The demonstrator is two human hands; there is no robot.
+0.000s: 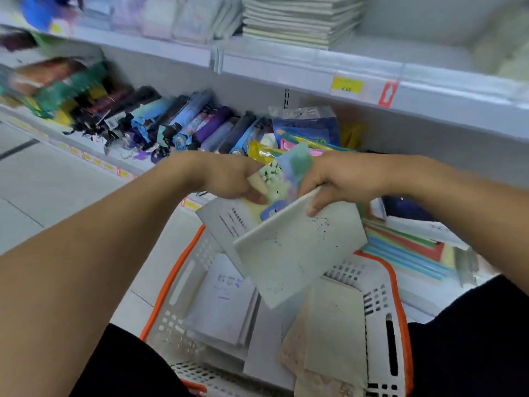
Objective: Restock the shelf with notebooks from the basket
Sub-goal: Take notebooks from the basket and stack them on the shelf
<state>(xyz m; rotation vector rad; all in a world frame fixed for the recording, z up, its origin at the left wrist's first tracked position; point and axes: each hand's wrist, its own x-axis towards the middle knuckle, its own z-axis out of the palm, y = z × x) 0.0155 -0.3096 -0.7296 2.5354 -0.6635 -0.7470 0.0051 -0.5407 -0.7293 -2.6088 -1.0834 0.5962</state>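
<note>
Above a white basket with an orange rim (383, 325), both my hands hold a fan of notebooks. My right hand (343, 179) grips a pale green notebook with a constellation print (297, 250), thumb on its cover. My left hand (229, 179) pinches a colourful cartoon-cover notebook (282, 184) and a white one with printed text (226, 222) behind it. More notebooks (223, 299) lie in the basket, white, grey and beige. On the upper shelf (286, 70) stands a stack of pale notebooks (300, 18).
Folded umbrellas (171, 121) fill the middle shelf to the left. Blue and yellow packets (303, 130) lie behind my hands. Coloured folders (409, 250) sit on the low shelf at right. A yellow price tag (346, 84) and tiled floor (43, 181) show.
</note>
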